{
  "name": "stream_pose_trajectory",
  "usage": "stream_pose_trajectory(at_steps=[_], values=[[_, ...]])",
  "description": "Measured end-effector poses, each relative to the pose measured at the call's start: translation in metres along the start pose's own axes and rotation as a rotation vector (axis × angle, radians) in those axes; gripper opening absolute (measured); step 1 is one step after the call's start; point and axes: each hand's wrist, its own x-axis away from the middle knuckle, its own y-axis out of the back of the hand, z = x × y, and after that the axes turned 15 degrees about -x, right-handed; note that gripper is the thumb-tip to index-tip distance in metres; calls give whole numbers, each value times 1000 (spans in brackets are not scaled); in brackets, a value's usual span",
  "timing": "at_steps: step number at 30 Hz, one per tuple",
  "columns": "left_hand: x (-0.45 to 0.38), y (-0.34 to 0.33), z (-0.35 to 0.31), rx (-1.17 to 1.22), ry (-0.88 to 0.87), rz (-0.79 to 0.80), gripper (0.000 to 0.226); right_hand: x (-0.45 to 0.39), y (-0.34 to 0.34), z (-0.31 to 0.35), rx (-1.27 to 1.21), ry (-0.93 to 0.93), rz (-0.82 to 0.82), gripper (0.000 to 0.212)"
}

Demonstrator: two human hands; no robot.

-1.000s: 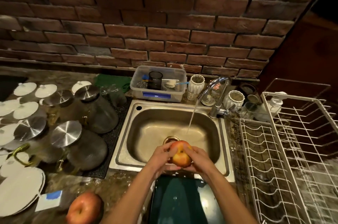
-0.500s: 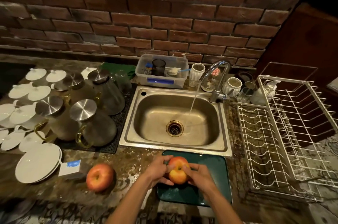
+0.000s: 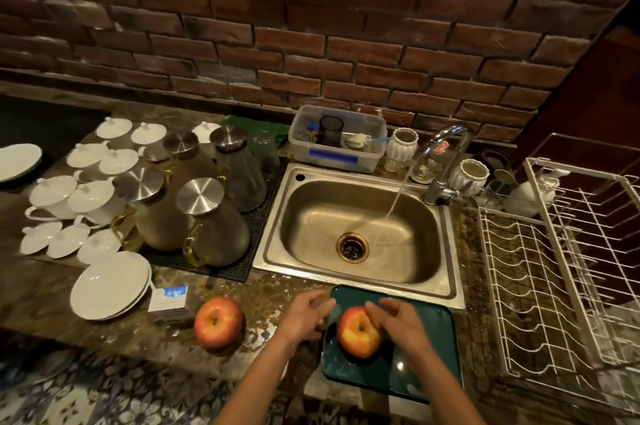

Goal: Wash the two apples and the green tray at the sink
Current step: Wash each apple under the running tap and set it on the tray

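Observation:
One red-yellow apple [image 3: 358,334] sits on the green tray [image 3: 429,348], which lies on the counter in front of the sink [image 3: 311,216]. My right hand [image 3: 401,324] touches the apple's right side with its fingers spread. My left hand [image 3: 306,315] is just left of the tray, fingers apart, off the apple and holding nothing. The second apple [image 3: 218,322] rests on the counter further left. Water runs from the faucet [image 3: 445,161] into the sink.
A white wire dish rack [image 3: 554,268] fills the counter to the right. Glass jugs with steel lids [image 3: 211,227], white plates [image 3: 109,284] and lidded cups crowd the left. A plastic box [image 3: 337,138] stands behind the sink.
Both hands carried the apple from over the sink back to the tray and set it down. The left hand has come off it and the right hand's fingers have spread.

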Motion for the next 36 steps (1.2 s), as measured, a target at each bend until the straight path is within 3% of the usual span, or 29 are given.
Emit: stream_pose_trajectory(at_steps=[6,9,12,15,18,25,30,36], values=[[25,82,46,213,65,-314,22,-8,-60,60,56,88,234,39],[38,110,94,316,174,-486,30,-8,-117,70,77,44,385,32],[47,121,139,367,235,-552,50,-11,-172,66,88,-47,502,42],[46,124,154,359,274,-547,27,-13,-217,53,95,-113,564,57],[29,125,160,393,285,-513,52,-11,-243,42,120,-173,653,58],[15,116,157,507,227,-506,44,-9,-250,21,-25,-228,630,54],[12,107,128,469,185,-454,33,-15,-225,29,-64,-212,585,47],[-23,81,45,302,37,-320,18,-39,-143,62,-241,-111,448,48]])
